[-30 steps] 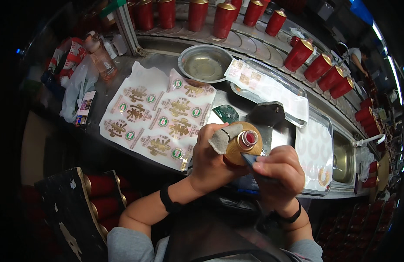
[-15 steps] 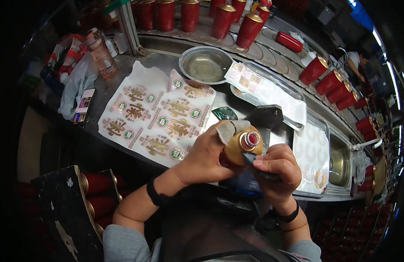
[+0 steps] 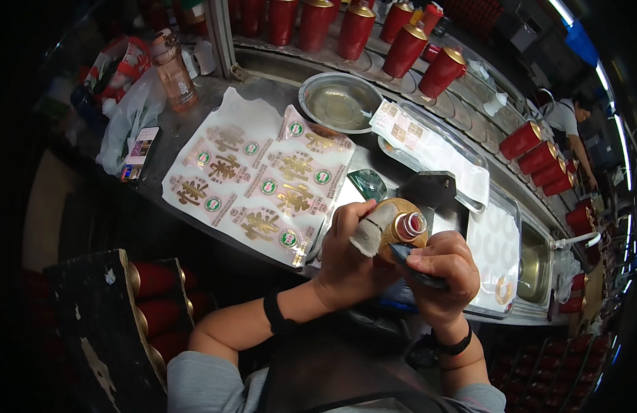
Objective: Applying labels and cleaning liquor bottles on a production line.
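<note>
My left hand (image 3: 353, 258) is wrapped round a red bottle with a gold shoulder (image 3: 391, 210) and a bare glass neck, tilted with its mouth toward me. A grey cloth-like cover (image 3: 369, 234) with a dark band sits at the left thumb, against the shoulder. My right hand (image 3: 446, 272) pinches a dark, flat scraper-like blade (image 3: 402, 255), its edge touching the shoulder below the neck. Most of the bottle's red body is hidden by my hands. Left of them lie white sheets of gold-and-pink decals (image 3: 284, 186) with green round marks.
Behind the sheets stands a metal basin (image 3: 339, 103) of liquid. Trays with paper sheets (image 3: 494, 241) lie to the right, before a sink (image 3: 535, 272). Red bottles (image 3: 356, 33) line the conveyor behind. A phone (image 3: 139, 155) and crated bottles (image 3: 153, 283) are left. Another person (image 3: 570, 127) stands far right.
My left hand has shifted its grip round the bottle, bringing the grey cover nearer to me. The blade stays against the shoulder. The view has swung slightly, and bottles behind appear in different places.
</note>
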`<state>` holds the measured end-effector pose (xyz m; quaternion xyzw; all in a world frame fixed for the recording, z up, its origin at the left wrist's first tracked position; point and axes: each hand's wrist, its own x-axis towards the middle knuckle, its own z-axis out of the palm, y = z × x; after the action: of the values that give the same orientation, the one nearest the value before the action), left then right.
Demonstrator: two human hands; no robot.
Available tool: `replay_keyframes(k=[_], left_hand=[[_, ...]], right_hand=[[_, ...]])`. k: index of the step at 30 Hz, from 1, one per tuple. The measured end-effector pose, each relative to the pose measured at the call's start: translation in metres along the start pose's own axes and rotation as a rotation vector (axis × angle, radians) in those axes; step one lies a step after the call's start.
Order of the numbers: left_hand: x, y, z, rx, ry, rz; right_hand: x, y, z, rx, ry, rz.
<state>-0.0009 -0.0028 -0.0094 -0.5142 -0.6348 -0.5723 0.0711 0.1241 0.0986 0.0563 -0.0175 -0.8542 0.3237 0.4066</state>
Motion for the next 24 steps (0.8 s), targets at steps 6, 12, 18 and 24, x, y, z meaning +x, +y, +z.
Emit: replay_keyframes(k=[6, 12, 18, 24], left_hand=[[0.008, -0.006, -0.007, -0.175, -0.175, -0.037], [0.004, 0.002, -0.009, -0.035, -0.038, -0.102], [-0.003, -0.004, -0.006, -0.02, -0.045, 0.054], [0.0, -0.007, -0.007, -0.184, -0.107, -0.091]], right_hand=[[0.002, -0.005, 0.004, -0.005, 0.013, 0.034], [0.002, -0.009, 0.008, 0.024, 0.029, 0.008], [-0.001, -0.012, 0.01, -0.004, 0.043, 0.04], [-0.002, -0.009, 0.011, 0.003, 0.032, 0.016]])
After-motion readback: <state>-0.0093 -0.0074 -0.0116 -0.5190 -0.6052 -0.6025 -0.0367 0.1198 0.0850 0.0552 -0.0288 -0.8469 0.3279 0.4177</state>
